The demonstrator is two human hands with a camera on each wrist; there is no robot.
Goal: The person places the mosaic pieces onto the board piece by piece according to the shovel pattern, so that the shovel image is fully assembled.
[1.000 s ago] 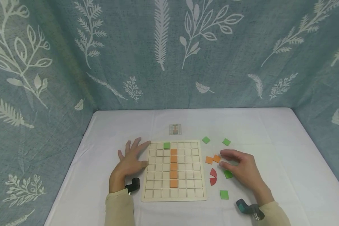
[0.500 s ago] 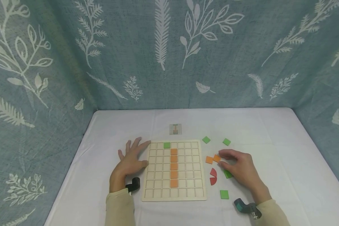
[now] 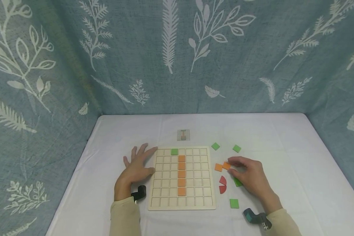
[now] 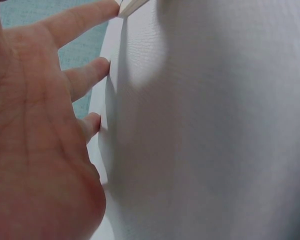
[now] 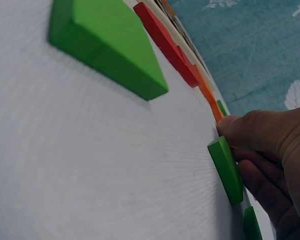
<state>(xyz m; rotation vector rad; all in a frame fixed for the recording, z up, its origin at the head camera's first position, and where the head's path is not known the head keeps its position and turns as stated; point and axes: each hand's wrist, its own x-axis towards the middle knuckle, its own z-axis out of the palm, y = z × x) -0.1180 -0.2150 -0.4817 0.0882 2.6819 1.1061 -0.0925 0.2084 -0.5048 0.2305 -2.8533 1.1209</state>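
A wooden grid board (image 3: 165, 204) lies on the white table, with a column of orange tiles (image 3: 181, 173) and one green tile (image 3: 174, 151) in its cells. My left hand (image 3: 138, 164) rests flat and spread on the cloth against the board's left edge; the left wrist view shows its palm (image 4: 35, 125) on the cloth. My right hand (image 3: 231, 166) sits right of the board, its finger and thumb curled round an orange tile (image 3: 226, 165) that touches a second orange tile (image 3: 218, 167). A green tile (image 3: 237, 182) (image 5: 226, 170) lies partly under that hand.
Loose pieces lie right of the board: two red quarter-circles (image 3: 222, 184) (image 5: 165, 45) and green tiles (image 3: 215, 146), (image 3: 237, 148), (image 3: 234, 203) (image 5: 110, 45). A small pattern card (image 3: 183, 135) sits behind the board. Leaf-print fabric walls (image 3: 177, 65) enclose the table.
My right hand has crept slightly left and closed its fingertips around the orange tile. The left hand and the board have not moved.
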